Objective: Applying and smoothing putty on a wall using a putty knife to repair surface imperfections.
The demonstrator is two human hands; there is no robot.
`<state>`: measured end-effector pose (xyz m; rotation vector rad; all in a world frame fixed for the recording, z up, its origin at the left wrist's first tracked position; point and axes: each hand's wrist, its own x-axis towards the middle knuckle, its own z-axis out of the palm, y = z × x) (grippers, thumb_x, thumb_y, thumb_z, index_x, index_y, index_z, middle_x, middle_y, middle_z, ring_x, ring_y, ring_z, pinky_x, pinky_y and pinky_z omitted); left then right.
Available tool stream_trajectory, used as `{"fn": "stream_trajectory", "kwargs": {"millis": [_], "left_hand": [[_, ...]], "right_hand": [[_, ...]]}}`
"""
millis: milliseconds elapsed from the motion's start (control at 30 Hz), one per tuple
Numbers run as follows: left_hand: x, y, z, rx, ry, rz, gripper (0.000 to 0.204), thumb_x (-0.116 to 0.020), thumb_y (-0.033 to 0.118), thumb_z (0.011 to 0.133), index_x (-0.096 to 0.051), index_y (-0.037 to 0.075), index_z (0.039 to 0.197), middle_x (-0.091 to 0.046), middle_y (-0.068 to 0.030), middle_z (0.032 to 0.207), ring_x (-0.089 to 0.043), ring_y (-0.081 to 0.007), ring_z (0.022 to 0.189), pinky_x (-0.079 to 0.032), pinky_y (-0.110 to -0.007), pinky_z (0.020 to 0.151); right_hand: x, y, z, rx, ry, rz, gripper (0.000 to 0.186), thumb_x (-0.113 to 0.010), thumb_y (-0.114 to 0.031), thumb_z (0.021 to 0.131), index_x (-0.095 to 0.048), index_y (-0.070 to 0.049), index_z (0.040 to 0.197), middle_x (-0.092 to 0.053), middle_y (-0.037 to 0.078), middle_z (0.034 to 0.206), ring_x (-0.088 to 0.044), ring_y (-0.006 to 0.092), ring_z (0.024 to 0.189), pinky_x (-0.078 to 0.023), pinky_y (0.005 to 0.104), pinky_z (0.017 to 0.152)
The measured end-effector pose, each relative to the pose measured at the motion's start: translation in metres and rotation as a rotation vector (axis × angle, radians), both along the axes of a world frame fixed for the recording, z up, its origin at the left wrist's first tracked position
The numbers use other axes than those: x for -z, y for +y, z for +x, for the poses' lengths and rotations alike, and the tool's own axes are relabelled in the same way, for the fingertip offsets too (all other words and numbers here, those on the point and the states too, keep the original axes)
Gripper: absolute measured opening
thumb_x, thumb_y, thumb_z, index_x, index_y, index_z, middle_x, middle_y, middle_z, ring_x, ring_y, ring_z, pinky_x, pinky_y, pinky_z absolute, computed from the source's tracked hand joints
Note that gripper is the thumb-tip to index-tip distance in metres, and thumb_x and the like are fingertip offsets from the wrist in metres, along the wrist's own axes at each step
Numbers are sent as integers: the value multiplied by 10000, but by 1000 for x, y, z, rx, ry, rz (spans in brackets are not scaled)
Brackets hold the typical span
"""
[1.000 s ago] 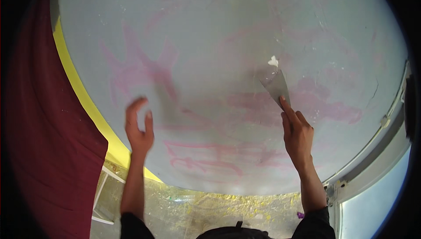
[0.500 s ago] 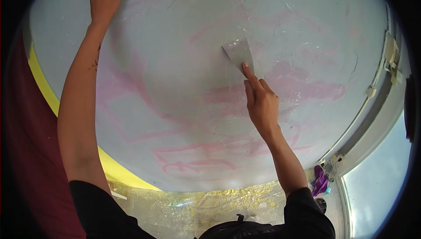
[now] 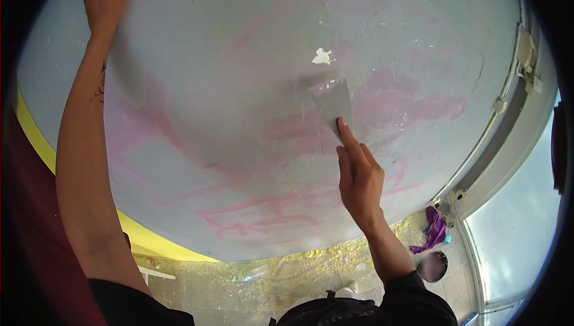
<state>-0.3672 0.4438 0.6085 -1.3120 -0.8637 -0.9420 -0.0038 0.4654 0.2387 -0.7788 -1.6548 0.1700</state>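
A wide-bladed metal putty knife [image 3: 332, 100] is gripped in my right hand [image 3: 361, 179], with the index finger stretched along the blade. Its broad edge points up the pale grey wall [image 3: 251, 129], which carries smeared pink marks. Just above the blade is a small white bare patch [image 3: 321, 56] with a ragged outline. At the upper left my left hand [image 3: 104, 0] rests against the wall, fingers extended upward and partly cut off by the picture's edge; it holds nothing that I can see.
Yellow and pale flakes litter the floor [image 3: 281, 281] below. A purple cloth [image 3: 431, 230] and a dark round container [image 3: 433, 266] lie at the lower right. White cable conduit [image 3: 508, 108] runs beside the window frame. Dark red fabric [image 3: 27, 206] hangs at the left.
The putty knife and my right hand have come down the wall, and the white bare patch now shows above the blade. My left hand appears farther left as the view shifts.
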Motion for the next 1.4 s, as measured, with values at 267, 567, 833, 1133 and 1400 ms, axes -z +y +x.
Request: {"fn": "stream_trajectory", "kwargs": {"millis": [267,567,833,1133,1400], "left_hand": [[2,2,3,45,30,15,399,-464,121,998,-400,-160,1275,-440,-348,1236,-493,-498,1075,-388,-622,946],[-2,-1,1,4,19,22,438,-476,149,993,-402,-157,1297,-438,-350,1249,-494,-500,1076,-398,-604,956],[-1,1,7,42,-9,-15,451,-478,143,992,-390,-154,1319,-437,-353,1266,-486,-494,1107,-399,-604,966],[1,0,-2,-9,7,-8,482,-483,153,997,-372,-157,1350,-421,-362,1310,-489,-501,1139,-392,-612,993],[-1,-1,1,13,-12,-30,485,-474,183,1015,-378,-161,1344,-436,-351,1280,-491,-493,1128,-396,-615,974]], "right_hand": [[0,23,-3,-11,0,20,523,-613,-93,1017,-553,-270,1506,-587,99,749,-566,270,558,-474,402,528],[-37,31,-14,-42,63,110,511,-611,-84,1015,-560,-237,1499,-571,127,741,-563,305,582,-464,408,560],[-45,33,-3,1,19,66,511,-600,-104,1022,-542,-238,1512,-585,127,750,-570,315,582,-468,421,547],[-21,20,-6,4,-66,39,530,-602,-108,1021,-521,-251,1525,-591,128,742,-585,323,571,-468,439,531],[-30,19,-11,-25,-48,0,518,-604,-95,1015,-541,-243,1507,-574,129,724,-567,311,567,-463,433,540]]}}
